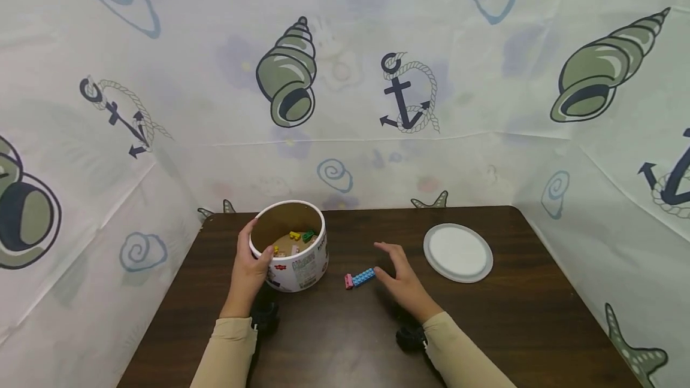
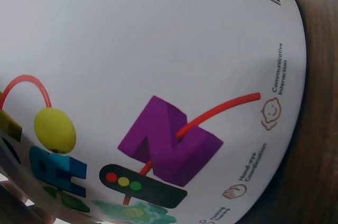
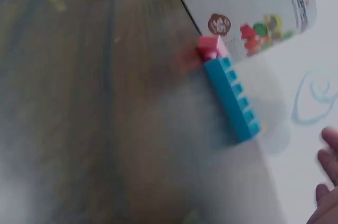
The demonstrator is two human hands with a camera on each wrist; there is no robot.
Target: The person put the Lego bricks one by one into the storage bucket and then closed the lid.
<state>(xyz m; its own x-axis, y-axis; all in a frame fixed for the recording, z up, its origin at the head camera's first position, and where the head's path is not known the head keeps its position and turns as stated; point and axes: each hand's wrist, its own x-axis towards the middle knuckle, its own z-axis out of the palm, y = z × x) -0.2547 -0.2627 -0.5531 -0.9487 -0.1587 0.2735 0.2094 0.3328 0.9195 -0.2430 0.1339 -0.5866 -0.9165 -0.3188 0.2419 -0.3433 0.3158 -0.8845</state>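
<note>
A white cardboard tub [image 1: 299, 271] with printed sides stands at the left of the table. My left hand [image 1: 248, 274] grips its left side, the thumb at the rim. Small yellow, green and pale pieces [image 1: 294, 236] lie inside it. The left wrist view is filled by the tub's printed wall [image 2: 185, 49]. Right of the tub, a blue studded toy brick [image 1: 363, 276] lies end to end with a small pink brick [image 1: 348, 281]. Fingers spread, my right hand [image 1: 404, 283] is just right of the blue brick and holds nothing. Whether its thumb touches the brick I cannot tell.
A round white lid [image 1: 458, 253] lies flat on the dark wooden table [image 1: 334, 340], beyond my right hand. White cloth [image 1: 350, 88] with shells and anchors hangs along the table's back and sides.
</note>
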